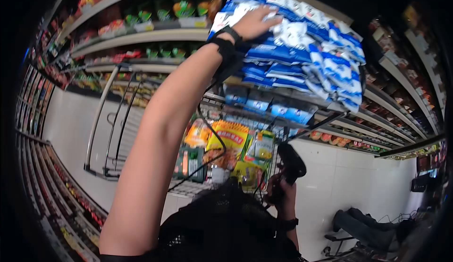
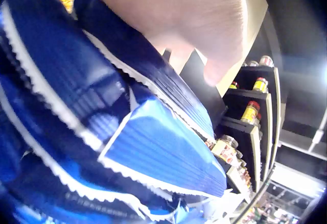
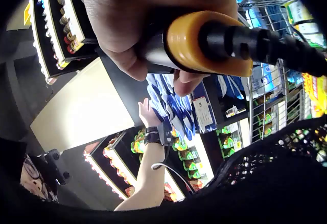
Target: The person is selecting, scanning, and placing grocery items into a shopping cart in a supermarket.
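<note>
My left hand [image 1: 255, 24] rests on top of a large pile of blue and white bags [image 1: 292, 57], its fingers stretched out. In the left wrist view the hand [image 2: 194, 15] lies over the top edge of these bags [image 2: 163, 142], and its fingertips are partly hidden behind them. Low by my body, my right hand [image 1: 286, 193] grips a black handheld scanner [image 1: 291, 160] by its handle. The right wrist view shows the handle's orange end [image 3: 196, 40] and a coiled black cable [image 3: 276, 48] leading from it.
A wire shopping cart [image 1: 111, 116] stands in front of me, holding a yellow bag [image 1: 229, 141] and several other packets. Shelves [image 1: 141, 34] of jars and packets line both sides. Blue packets [image 1: 257, 105] sit below the pile. A person's face shows low in the right wrist view.
</note>
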`<state>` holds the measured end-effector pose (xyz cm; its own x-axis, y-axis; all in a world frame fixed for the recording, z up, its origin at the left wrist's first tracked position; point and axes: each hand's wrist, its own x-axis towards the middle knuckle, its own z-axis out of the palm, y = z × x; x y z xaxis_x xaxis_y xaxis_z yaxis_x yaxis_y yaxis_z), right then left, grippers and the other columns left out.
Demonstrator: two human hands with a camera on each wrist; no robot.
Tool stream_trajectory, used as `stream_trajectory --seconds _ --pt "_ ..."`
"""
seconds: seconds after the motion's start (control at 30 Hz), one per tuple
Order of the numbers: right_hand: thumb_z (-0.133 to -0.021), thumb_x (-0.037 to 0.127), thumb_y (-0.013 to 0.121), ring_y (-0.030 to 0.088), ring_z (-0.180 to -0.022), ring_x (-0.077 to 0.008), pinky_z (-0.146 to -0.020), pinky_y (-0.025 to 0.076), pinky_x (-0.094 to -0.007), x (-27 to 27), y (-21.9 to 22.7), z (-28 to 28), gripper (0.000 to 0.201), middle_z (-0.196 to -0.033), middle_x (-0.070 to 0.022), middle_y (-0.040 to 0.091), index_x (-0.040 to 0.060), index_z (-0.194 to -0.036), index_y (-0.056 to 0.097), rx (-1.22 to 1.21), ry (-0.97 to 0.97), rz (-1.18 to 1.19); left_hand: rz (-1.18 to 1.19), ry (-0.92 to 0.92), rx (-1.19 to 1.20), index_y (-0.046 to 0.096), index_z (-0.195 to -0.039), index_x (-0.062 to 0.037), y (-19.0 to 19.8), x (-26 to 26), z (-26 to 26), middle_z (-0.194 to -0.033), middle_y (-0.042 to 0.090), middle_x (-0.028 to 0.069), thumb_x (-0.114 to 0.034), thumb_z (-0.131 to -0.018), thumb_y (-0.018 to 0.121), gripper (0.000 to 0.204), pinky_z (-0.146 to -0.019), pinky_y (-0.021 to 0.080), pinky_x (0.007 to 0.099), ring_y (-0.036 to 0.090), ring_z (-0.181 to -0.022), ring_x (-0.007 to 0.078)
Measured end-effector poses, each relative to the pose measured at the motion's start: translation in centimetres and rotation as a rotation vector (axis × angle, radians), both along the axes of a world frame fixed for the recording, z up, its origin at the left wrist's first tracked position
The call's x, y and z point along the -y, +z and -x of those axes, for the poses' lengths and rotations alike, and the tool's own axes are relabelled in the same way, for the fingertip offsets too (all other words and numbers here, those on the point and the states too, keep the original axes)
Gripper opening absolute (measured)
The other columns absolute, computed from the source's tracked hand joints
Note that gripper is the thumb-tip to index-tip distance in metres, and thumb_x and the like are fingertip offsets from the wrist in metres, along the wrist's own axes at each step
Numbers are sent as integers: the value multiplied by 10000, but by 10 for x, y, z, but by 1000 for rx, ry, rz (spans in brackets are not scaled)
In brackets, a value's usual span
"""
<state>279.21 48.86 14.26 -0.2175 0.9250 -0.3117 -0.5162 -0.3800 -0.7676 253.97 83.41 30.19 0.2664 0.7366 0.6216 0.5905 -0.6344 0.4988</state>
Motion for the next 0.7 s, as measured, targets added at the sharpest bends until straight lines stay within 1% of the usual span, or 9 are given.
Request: stream_trajectory --seconds 0.03,0.1,0.23,0.37,0.43,0.47,0.5,0.53,0.7 --pt "-790 316 622 523 -511 -149 -400 424 -274 12 -5 5 662 -807 -106 559 -35 -1253 305 30 -30 -35 -71 -21 257 548 -1162 -52 -11 25 5 -1162 555 190 -338 -850 568 424 -889 428 351 540 -1059 301" --pt "-792 302 623 546 -546 -158 -440 443 -269 33 -12 4 693 -811 -107 557 -38 -1289 280 49 2 -4 -230 -30 497 554 -1090 -12 -27 86 13 -1070 596 148 -215 -862 569 305 -815 456 304 575 -969 220" --pt "-834 215 581 561 -598 -154 -528 469 -276 44 -27 -17 552 -844 -121 573 -10 -1277 341 121 23 82 31 92 642 556 -942 6 -127 202 26 -897 626 82 -65 -865 511 113 -708 459 271 582 -813 134" --pt "-823 166 573 556 -566 -166 -516 459 -262 50 -31 -31 538 -826 -131 578 -48 -1256 337 184 -90 142 636 260 250 482 -775 -5 -312 297 47 -798 592 104 -68 -837 511 93 -681 459 312 583 -714 200" --pt "-821 142 562 550 -544 -160 -512 450 -252 46 -33 -35 524 -811 -133 575 -50 -1254 338 206 -79 135 952 237 77 591 -853 -18 -380 335 53 -761 621 180 -159 -775 552 166 -654 483 381 610 -716 337" --pt "-822 132 552 543 -525 -150 -512 443 -245 45 -32 -37 518 -787 -132 573 -57 -1254 335 220 -88 140 1132 124 -64 608 -870 -19 -461 358 64 -807 629 202 -178 -754 525 213 -702 486 415 614 -776 351" --pt "-819 124 550 541 -522 -145 -505 441 -238 43 -35 -40 523 -770 -123 572 -63 -1256 332 239 -82 142 1419 -103 -406 620 -891 -15 -438 354 58 -882 630 214 -234 -769 484 286 -736 484 423 604 -813 377" --pt "-827 158 554 534 -504 -142 -474 430 -238 41 -42 -43 538 -757 -107 563 -55 -1265 324 279 -48 131 1487 -243 -559 617 -1002 -44 -488 369 61 -967 629 204 -314 -803 459 371 -761 476 419 608 -877 353" --pt "-802 206 606 536 -476 -164 -427 434 -262 46 -35 -37 594 -740 -89 563 -43 -1262 325 327 -25 239 1642 -43 -432 603 -1033 -55 -558 381 46 -986 625 201 -330 -809 458 384 -774 474 415 604 -898 341"
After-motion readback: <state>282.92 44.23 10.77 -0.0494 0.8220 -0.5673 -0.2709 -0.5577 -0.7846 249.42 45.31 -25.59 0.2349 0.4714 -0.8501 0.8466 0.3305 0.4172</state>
